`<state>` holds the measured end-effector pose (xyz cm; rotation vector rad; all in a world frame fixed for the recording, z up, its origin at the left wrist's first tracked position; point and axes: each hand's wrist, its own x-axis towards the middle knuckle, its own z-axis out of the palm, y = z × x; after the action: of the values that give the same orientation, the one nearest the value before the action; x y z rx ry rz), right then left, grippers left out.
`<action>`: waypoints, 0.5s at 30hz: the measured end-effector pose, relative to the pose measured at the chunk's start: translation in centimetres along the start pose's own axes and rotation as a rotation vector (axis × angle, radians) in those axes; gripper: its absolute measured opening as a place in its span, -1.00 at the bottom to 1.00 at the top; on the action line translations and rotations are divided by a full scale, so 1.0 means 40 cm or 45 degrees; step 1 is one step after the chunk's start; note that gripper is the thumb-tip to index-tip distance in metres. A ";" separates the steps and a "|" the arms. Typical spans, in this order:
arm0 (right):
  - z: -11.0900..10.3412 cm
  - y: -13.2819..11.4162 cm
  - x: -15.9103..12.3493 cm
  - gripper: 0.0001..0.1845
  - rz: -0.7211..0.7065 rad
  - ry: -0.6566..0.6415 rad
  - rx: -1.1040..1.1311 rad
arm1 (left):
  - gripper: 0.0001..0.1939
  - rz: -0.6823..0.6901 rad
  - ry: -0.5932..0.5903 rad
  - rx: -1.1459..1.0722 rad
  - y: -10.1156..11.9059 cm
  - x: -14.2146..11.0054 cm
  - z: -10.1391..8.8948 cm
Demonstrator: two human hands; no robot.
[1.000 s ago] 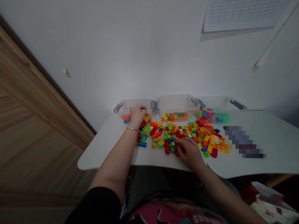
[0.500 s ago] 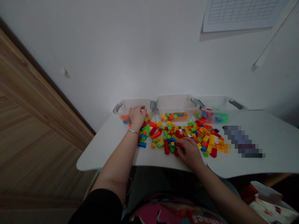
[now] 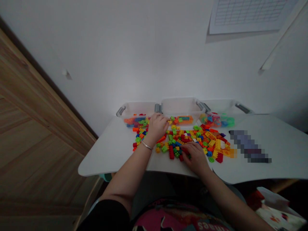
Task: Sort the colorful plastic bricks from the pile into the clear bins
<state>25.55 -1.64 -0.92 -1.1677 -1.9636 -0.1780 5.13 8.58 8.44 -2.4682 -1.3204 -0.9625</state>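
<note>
Where the desk meets the wall: a white desk (image 3: pixel 115 154) stands against a white wall (image 3: pixel 96 57), with a wooden panel (image 3: pixel 40 128) at left and a paper chart (image 3: pixel 250 12) high at right.

Far edge: three clear plastic bins with grey handles stand in one row. The left bin (image 3: pixel 137 109), the middle bin (image 3: pixel 180 106) and the right bin (image 3: pixel 221 106) each hold some bricks. Probably they stand there so the near part of the desk stays free for the hands.

Middle of desk: loose plastic building bricks (image 3: pixel 192 141) lie in one wide spread, just near of the bins, easy to reach with both hands.

Left hand: the left hand (image 3: pixel 157 126), with a metal bangle (image 3: pixel 146 146) on its wrist, is at the far side of the spread, near the gap between the left and middle bins. Its fingers curl downward; I cannot tell if they grip a brick.

Right hand: the right hand (image 3: pixel 196 158) lies on the near edge of the spread, fingers bent over red bricks. I cannot tell if they grip one.

Right side: a blurred long object (image 3: pixel 249 146) lies beside the bricks; what it is, I cannot tell.
</note>
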 end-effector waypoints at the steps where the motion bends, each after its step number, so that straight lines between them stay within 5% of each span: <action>1: 0.000 0.000 0.000 -0.78 0.001 0.001 0.002 | -0.77 0.056 -0.074 0.001 0.008 -0.005 0.013; 6: -0.002 -0.001 0.003 -0.78 -0.017 -0.005 -0.006 | -0.69 0.242 -0.374 0.000 0.018 -0.033 0.084; 15: 0.003 0.001 0.002 -0.76 -0.010 -0.004 -0.006 | -0.60 0.097 -0.445 0.100 -0.003 -0.039 0.122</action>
<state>25.51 -1.51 -0.94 -1.1639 -1.9715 -0.1847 6.64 9.71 3.69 -2.6873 -1.3158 -0.4651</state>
